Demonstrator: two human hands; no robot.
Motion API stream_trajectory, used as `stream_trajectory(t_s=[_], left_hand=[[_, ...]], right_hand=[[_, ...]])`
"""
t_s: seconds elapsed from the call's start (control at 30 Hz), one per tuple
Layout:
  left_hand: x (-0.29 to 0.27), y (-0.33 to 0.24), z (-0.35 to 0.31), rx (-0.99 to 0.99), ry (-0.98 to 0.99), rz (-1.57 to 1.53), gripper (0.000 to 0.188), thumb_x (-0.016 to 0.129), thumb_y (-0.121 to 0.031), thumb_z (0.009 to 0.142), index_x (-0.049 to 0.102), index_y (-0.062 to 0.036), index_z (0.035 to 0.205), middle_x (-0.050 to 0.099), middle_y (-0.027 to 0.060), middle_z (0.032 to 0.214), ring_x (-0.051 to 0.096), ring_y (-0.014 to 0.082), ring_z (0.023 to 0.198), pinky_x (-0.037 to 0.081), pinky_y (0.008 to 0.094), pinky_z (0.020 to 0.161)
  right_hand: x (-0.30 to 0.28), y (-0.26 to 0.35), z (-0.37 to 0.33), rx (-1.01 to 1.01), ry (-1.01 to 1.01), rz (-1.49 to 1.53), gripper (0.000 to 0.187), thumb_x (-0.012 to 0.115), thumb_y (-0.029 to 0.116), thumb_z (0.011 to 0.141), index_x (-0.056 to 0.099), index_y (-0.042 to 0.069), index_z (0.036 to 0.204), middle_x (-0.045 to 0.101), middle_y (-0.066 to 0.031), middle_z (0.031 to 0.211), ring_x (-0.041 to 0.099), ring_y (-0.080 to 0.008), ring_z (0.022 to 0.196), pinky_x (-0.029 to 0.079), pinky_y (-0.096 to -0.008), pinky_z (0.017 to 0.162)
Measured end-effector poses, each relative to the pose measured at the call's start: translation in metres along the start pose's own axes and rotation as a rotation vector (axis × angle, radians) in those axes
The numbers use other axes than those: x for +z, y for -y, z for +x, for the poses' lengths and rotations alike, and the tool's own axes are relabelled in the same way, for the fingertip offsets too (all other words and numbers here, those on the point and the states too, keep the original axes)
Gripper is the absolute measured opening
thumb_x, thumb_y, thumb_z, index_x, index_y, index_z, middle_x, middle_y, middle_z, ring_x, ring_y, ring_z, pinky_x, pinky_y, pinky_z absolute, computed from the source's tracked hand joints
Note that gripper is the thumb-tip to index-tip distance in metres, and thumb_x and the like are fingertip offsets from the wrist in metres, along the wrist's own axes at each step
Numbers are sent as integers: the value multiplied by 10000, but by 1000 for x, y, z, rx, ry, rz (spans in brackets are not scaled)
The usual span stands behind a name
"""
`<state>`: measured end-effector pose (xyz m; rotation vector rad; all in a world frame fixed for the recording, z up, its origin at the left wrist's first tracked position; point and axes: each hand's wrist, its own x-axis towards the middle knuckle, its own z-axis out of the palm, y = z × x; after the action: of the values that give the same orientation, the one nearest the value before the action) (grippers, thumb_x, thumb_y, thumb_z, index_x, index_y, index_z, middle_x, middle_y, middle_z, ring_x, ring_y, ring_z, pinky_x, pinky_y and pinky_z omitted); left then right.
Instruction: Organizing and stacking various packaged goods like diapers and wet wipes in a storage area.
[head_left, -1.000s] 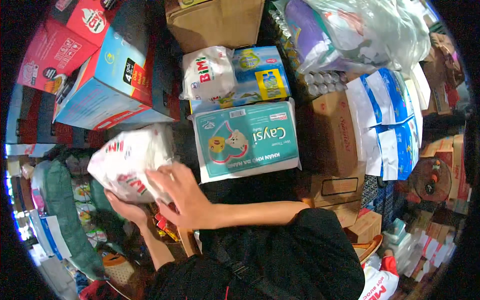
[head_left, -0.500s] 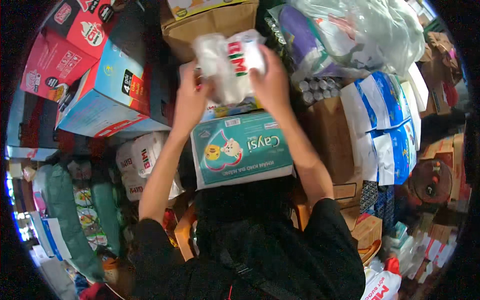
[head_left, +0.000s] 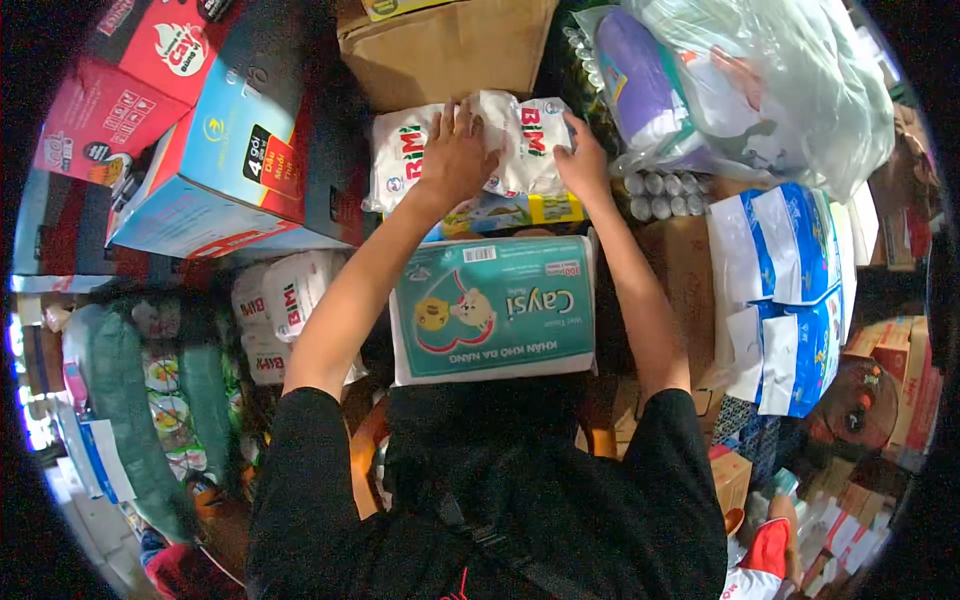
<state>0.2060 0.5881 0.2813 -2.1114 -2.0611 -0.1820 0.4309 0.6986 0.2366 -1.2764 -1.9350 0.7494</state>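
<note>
Far left, a red cardboard carton (head_left: 120, 125) stands beside a light-blue cardboard carton (head_left: 210, 165) with a black-and-red panel; below them lies a long, dark-green soft bundle (head_left: 118, 400). Next, white, plastic-wrapped soft packs (head_left: 285, 315) with red and green print sit beside the left forearm. At upper centre, two similar packs lie side by side on a blue-and-yellow printed box (head_left: 556, 208), before a plain brown cardboard carton (head_left: 450, 55). The left hand (head_left: 456, 155) lies palm down, fingers spread, between the left white pack (head_left: 395, 150) and the right white pack (head_left: 540, 145). Below, a flat, teal-and-white rectangular pack (head_left: 490, 310) lies before the torso. The right hand (head_left: 583, 165) touches the right white pack's outer end, thumb and forefinger parted; whether they pinch it cannot be told. Farther right: silvery cylinders (head_left: 665, 195), a translucent plastic bag (head_left: 800, 110) with purple contents, and blue-and-white plastic packs (head_left: 800, 345).
</note>
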Motion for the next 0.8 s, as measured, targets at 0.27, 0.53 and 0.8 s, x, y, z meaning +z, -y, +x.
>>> stream_trajectory(t_s=[0.27,0.53,0.8], left_hand=[[40,11,-6,-9,-140,8,858,507,-623,1064,499,72,1566,336,253,1728,269,458,1622,245,634,1300],[-10,25,-32,-58,-114,-240,724,538,-503,1100,477,17,1601,306,262,1749,273,461,1626,249,572,1318],[-93,81,-174,-274,-356,-552,424,608,-181,1094,632,-25,1487,547,202,1621,440,380,1568,348,457,1285]], right_hand=[[-4,-17,3,100,177,52,547,749,254,961,659,74,1470,705,-281,1377,676,-418,1302,524,-461,1094],[-7,14,-11,12,91,-151,666,756,311,978,543,76,1564,657,-312,1409,623,-484,1315,494,-518,1119],[-17,147,-57,-192,90,-240,667,765,318,984,554,-26,1514,636,-295,1440,624,-440,1325,482,-464,1139]])
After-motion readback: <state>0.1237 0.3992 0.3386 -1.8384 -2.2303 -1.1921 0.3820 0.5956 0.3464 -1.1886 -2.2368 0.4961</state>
